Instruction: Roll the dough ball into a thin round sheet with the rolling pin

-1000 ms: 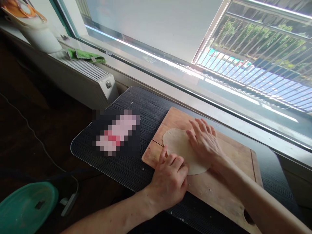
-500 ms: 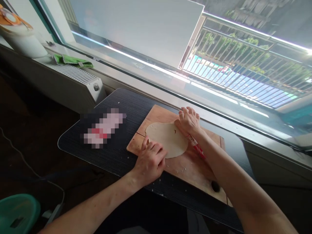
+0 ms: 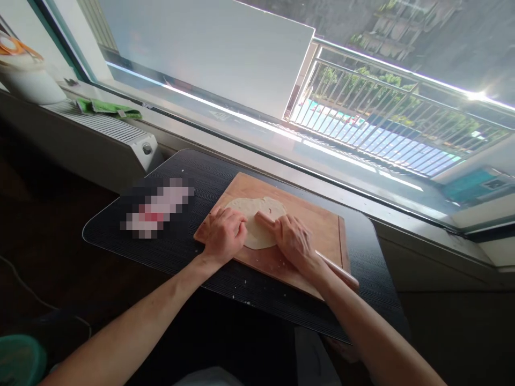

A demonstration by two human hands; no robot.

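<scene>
A thin round sheet of pale dough (image 3: 257,231) lies on a wooden cutting board (image 3: 322,225) that rests on a black ribbed tabletop (image 3: 181,252). My left hand (image 3: 223,233) has its fingers curled on the dough's left edge. My right hand (image 3: 292,238) lies flat, fingers stretched out, pressing a slim rolling pin (image 3: 341,272) onto the dough's near right part. Only the pin's right end shows past my wrist.
A blurred pink and white packet (image 3: 156,209) lies on the table left of the board. Behind are a white radiator (image 3: 100,128) with a green cloth (image 3: 107,107), a white container (image 3: 24,75) and a wide window. A teal lid (image 3: 16,364) sits low left.
My right hand has come back from the dough's far edge to its near side, with the pin under it. My left hand stays at the left edge. The camera has tilted up.
</scene>
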